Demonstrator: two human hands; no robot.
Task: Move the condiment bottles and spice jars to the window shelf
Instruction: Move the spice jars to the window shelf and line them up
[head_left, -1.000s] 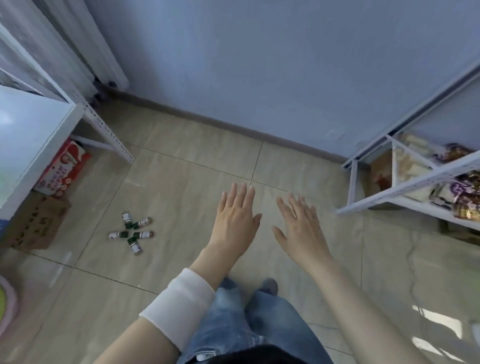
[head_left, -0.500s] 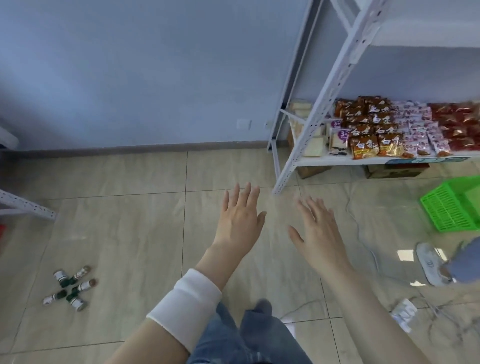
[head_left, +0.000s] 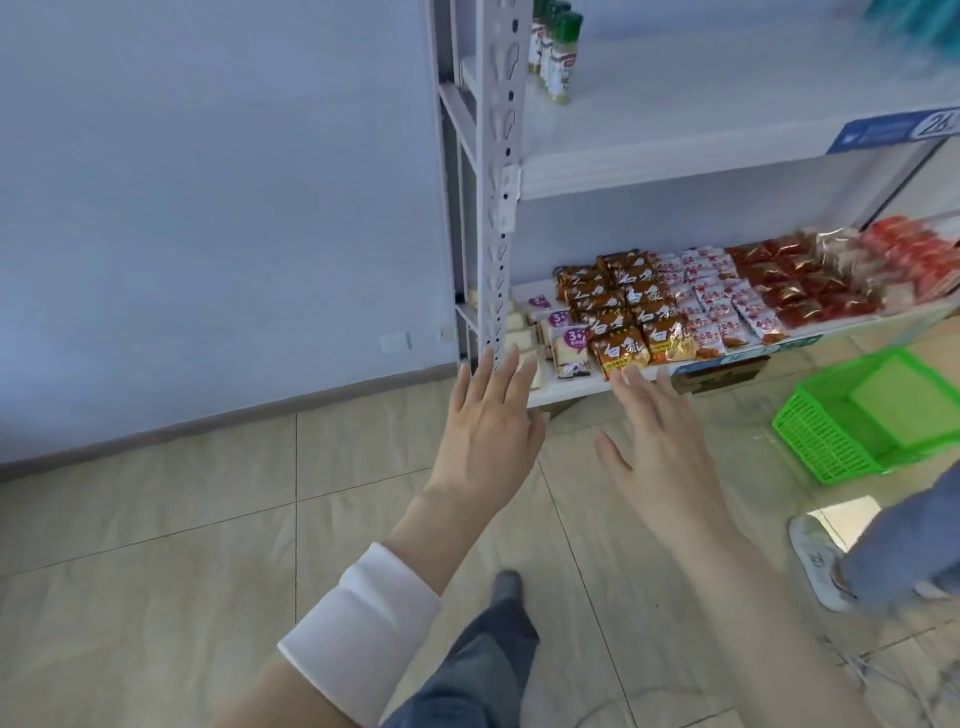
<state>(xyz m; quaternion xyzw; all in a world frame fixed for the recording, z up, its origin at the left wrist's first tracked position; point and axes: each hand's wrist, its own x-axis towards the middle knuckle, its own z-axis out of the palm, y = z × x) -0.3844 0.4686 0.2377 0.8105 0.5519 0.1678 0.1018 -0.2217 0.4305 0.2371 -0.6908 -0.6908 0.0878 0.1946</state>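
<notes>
Left hand (head_left: 485, 431) and right hand (head_left: 662, 452): fingers spread, holding nothing, raised before the shelf (head_left: 675, 156). Spice jars (head_left: 553, 57) stand at the upper shelf's left edge, beside the post.

White shelf rack (head_left: 701, 109) with green-capped spice jars (head_left: 558, 57) on its upper board, snack packets (head_left: 675, 312) on the lower
</notes>
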